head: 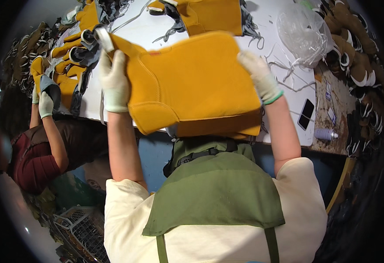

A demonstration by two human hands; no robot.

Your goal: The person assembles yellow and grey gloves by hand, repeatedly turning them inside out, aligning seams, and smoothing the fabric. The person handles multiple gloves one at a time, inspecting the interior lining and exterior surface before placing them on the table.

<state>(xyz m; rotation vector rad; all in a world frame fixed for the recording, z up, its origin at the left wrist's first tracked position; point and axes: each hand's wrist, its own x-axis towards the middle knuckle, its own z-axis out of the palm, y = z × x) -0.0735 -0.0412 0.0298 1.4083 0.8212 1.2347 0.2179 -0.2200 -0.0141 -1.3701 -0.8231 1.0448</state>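
A mustard-yellow boot upper with stitched seams is spread out between my two gloved hands, above the near edge of the table. My left hand, in a white knit glove, grips its left side by the white-edged narrow end. On the right side, my right hand, gloved with a green cuff, holds the upper's edge; some fingertips are hidden. Beneath it shows more yellow material near my apron. Another yellow upper with grey lining and laces lies farther back on the white table.
At left a co-worker's gloved hands hold a yellow piece beside a pile of uppers. To the right are a clear plastic bag, loose laces, a phone, a spray can and heaped brown uppers.
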